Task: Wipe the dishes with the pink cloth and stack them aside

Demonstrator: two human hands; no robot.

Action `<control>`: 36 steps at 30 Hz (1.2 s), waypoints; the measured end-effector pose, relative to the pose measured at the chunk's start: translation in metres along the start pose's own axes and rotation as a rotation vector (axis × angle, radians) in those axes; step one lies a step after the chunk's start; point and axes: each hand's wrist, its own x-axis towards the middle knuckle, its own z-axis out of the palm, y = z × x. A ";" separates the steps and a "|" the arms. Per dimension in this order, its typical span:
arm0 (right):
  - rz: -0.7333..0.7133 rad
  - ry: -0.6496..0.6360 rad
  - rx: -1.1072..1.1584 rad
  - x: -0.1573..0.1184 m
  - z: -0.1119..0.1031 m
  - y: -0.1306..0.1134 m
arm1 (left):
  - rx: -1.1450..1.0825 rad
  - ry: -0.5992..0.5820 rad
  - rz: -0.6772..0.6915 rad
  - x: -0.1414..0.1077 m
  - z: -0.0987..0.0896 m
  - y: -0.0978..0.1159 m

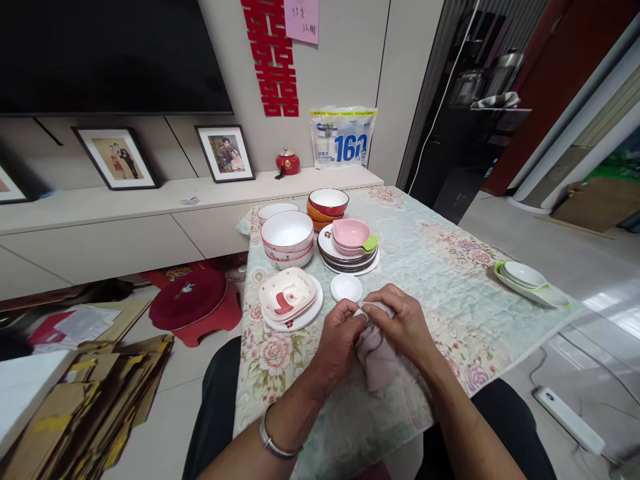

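Note:
Over the near part of the covered table, my left hand and my right hand meet, both closed on a pinkish-grey cloth. The cloth hangs in folds below my fingers. Something pale shows between my thumbs, but I cannot make out whether it is more cloth or a small dish. Just beyond my left fingers lies a small white dish. To its left, square patterned bowls sit on a white plate. Behind it, pink bowls rest on a stack of dark-rimmed plates.
White red-rimmed bowls and a stack of red and orange bowls stand toward the back. Small dishes on a green-edged tray lie near the right edge. A red stool and flattened cardboard are at floor level left.

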 end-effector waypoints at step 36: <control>0.116 0.064 0.047 0.001 0.007 0.016 | -0.142 0.070 -0.060 0.002 -0.001 0.003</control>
